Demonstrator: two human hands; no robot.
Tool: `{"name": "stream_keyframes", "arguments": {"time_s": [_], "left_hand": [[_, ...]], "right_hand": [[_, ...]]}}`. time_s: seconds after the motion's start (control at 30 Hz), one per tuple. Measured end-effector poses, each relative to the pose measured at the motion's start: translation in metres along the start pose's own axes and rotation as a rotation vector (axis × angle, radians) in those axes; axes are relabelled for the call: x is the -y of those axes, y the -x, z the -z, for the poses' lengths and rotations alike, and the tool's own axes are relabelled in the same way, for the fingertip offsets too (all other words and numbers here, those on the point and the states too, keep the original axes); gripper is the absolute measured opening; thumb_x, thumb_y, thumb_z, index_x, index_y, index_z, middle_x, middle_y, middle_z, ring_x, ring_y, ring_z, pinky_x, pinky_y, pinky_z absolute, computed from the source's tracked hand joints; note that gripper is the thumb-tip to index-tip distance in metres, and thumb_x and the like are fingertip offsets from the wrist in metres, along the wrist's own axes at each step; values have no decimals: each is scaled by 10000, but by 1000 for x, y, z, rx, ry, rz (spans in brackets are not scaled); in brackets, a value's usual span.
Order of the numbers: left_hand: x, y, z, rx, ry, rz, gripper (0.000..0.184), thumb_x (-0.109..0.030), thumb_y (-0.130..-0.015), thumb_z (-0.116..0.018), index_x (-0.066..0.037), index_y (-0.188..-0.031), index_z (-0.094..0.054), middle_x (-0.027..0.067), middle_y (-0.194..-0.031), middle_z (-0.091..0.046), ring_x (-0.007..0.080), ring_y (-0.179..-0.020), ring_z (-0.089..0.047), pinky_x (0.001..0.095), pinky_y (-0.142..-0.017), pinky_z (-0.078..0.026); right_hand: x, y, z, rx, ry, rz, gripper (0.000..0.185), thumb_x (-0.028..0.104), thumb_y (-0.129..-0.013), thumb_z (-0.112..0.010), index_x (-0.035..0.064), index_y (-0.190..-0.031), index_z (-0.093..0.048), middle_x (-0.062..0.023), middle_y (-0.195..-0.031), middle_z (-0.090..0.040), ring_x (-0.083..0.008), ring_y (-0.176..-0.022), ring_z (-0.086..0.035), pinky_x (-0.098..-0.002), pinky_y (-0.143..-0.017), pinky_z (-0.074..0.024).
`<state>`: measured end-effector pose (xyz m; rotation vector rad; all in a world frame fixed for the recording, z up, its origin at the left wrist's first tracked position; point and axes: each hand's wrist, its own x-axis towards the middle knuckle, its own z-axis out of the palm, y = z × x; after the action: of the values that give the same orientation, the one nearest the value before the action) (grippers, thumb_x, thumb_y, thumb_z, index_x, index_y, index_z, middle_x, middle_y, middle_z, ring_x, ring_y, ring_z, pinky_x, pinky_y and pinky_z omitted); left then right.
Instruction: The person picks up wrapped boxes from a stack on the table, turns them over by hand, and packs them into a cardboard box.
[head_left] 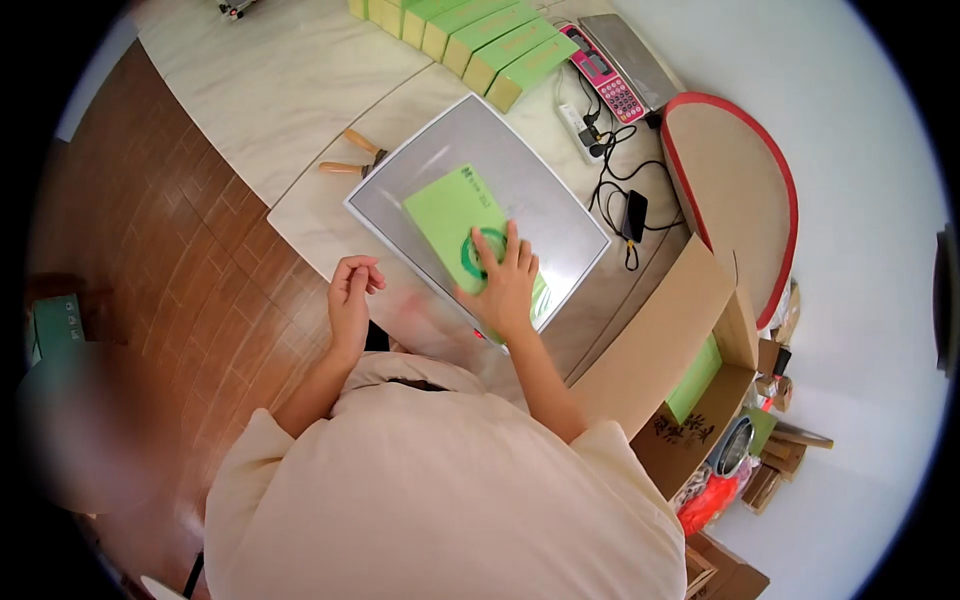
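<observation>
A flat green box [447, 213] with dark print and a round dark-green emblem lies on a grey plate [520, 165] with a white frame. My right hand [508, 285] rests on the near end of the box, its fingers spread and pressing on the top. Part of the emblem is under those fingers. My left hand [352, 300] hangs just off the table's front edge, left of the plate's near corner. Its fingers are loosely bent, with nothing visible in them.
Several green boxes [490, 45] stand in a row at the back. Two wooden handles [345, 168] stick out left of the plate. A power strip [580, 132], cables, a black phone-like device [634, 215] and a pink keypad device [610, 80] lie right. An open carton [650, 335] stands near right.
</observation>
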<state>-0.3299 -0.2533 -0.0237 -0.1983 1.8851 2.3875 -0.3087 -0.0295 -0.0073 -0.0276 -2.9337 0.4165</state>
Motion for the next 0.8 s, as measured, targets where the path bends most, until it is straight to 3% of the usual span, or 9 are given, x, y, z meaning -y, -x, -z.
{"name": "stream_keyframes", "arguments": {"time_s": [0.33, 0.4, 0.47, 0.53, 0.57, 0.6, 0.63, 0.7, 0.8], "left_hand": [[8, -2, 26, -49, 30, -94, 160, -92, -976, -422, -50, -1009, -572, -4, -785, -560, 76, -729, -512, 221, -661, -384], [4, -5, 30, -66, 23, -84, 155, -111, -975, -433, -50, -1043, -559, 3, -826, -568, 84, -759, -520, 227, -676, -391], [-3, -9, 29, -68, 14, -73, 164, -130, -974, -444, -51, -1076, -545, 11, -868, -576, 91, -790, -528, 234, -690, -399], [-9, -12, 16, 19, 13, 90, 347, -283, -964, -501, -71, -1236, -465, 48, -1071, -561, 143, -944, -556, 278, -807, -426], [-9, -12, 8, 25, 13, 88, 347, -283, -964, -501, -71, -1236, -465, 48, -1071, -561, 143, -944, -556, 278, -807, -426], [-10, -12, -3, 137, 27, 178, 490, -345, -943, -529, -65, -1317, -379, 77, -1181, -514, 172, -1049, -529, 303, -882, -414], [-12, -13, -13, 250, 39, 266, 646, -407, -922, -558, -58, -1398, -294, 105, -1291, -466, 201, -1154, -502, 327, -958, -401], [-20, -7, -27, 383, 70, 308, 747, -440, -904, -573, -49, -1430, -215, 127, -1355, -406, 221, -1229, -436, 348, -1011, -360], [-29, 0, -39, 553, 74, 283, 882, -478, -883, -590, -8, -1463, -121, 173, -1450, -300, 250, -1349, -291, 378, -1088, -277]], "right_hand": [[35, 77, 23, 184, -134, 15, 909, 319, -506, -792, 224, -1354, -479, -264, -1421, -285, -448, -1179, -349, -545, -993, -264], [26, 75, 30, 146, -324, -81, 928, 328, -518, -789, 188, -1373, -457, -273, -1417, -283, -438, -1193, -345, -532, -1011, -254], [15, 66, 43, 162, -399, -159, 911, 367, -574, -765, 162, -1395, -428, -237, -1409, -324, -362, -1224, -373, -459, -1008, -302], [4, 54, 53, 295, -1241, -556, 875, 417, -637, -727, 132, -1403, -414, -188, -1351, -424, -285, -1202, -440, -390, -961, -379], [6, 52, 61, 294, -1459, -700, 827, 454, -674, -698, 111, -1380, -438, -142, -1288, -490, -262, -1124, -500, -377, -891, -429], [11, 49, 69, 290, -1678, -842, 788, 490, -710, -669, 90, -1356, -463, -97, -1225, -556, -239, -1047, -560, -363, -821, -479], [7, 48, 63, 318, -1877, -837, 739, 501, -721, -656, 92, -1316, -499, -92, -1186, -581, -232, -1014, -577, -360, -793, -491], [-5, 49, 37, 339, -2296, -705, 590, 508, -782, -598, 89, -1198, -584, -92, -1050, -646, -217, -920, -623, -361, -728, -522], [-11, 61, 1, 289, -2342, -654, 563, 486, -806, -576, 87, -1203, -580, -92, -1058, -644, -215, -927, -622, -360, -738, -522]]}}
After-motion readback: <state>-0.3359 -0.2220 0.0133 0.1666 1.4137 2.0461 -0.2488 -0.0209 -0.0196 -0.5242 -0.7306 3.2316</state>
